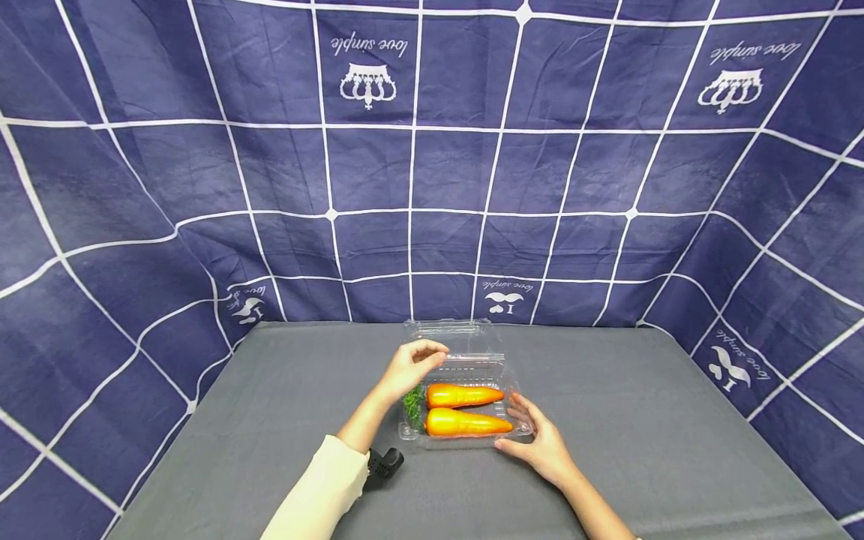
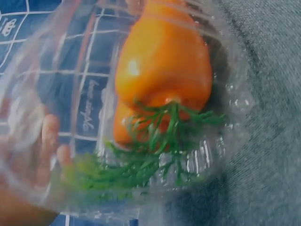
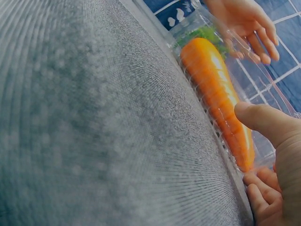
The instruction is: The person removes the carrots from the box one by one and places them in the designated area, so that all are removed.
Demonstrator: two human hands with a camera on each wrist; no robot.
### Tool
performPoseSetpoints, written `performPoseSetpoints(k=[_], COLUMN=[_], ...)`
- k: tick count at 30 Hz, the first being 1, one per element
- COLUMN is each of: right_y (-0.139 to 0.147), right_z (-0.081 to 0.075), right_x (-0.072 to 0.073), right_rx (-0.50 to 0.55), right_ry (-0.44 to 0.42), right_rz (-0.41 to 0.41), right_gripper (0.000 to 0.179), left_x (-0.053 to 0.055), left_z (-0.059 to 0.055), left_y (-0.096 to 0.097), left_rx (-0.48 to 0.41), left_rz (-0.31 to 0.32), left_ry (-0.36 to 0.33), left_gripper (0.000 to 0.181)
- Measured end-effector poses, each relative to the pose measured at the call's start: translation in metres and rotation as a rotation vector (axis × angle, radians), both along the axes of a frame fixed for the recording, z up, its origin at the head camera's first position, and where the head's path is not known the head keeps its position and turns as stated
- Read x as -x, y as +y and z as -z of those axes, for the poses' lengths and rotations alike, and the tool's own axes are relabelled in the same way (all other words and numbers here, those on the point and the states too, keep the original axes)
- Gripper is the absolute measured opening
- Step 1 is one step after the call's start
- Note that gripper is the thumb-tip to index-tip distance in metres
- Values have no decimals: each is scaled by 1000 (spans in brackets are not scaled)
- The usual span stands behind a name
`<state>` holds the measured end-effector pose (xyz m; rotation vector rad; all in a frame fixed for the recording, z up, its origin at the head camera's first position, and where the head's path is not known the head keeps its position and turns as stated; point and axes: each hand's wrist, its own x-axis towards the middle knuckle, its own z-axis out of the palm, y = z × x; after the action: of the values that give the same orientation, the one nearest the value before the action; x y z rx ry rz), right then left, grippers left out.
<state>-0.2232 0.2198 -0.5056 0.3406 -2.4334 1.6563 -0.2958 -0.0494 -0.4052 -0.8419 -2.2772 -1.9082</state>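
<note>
A clear plastic clamshell box [image 1: 448,443] lies on the grey table with its lid [image 1: 466,341] folded back towards the far side. Two orange carrots [image 1: 466,424] lie side by side in it, thick ends to the left, where green leafy tops [image 1: 413,406] show. My right hand [image 1: 543,446] grips the box's right end, thumb at the front corner and fingers along the side. Above the left part of the box is my left hand [image 1: 413,367], fingers loosely bent and holding nothing. Through the clear plastic, the left wrist view shows its fingers [image 2: 49,136] blurred.
A black device [image 1: 386,463] sits by the left sleeve [image 1: 324,484], in front of the box. Grey cloth [image 1: 641,420] covers the table. A blue curtain with white grid lines [image 1: 459,172] hangs behind it and along both sides.
</note>
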Motion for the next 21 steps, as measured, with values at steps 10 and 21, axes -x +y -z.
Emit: performPoseSetpoints(k=[10, 21], right_y=[-3, -1], right_z=[0, 0], right_x=[-1, -1], right_rx=[8, 11], right_ry=[-19, 5], right_rz=[5, -5], right_gripper=[87, 85], left_x=[15, 17], left_z=[31, 39], left_y=[12, 16], left_rx=[169, 506], left_rz=[48, 104], left_ry=[28, 171], left_gripper=[24, 28])
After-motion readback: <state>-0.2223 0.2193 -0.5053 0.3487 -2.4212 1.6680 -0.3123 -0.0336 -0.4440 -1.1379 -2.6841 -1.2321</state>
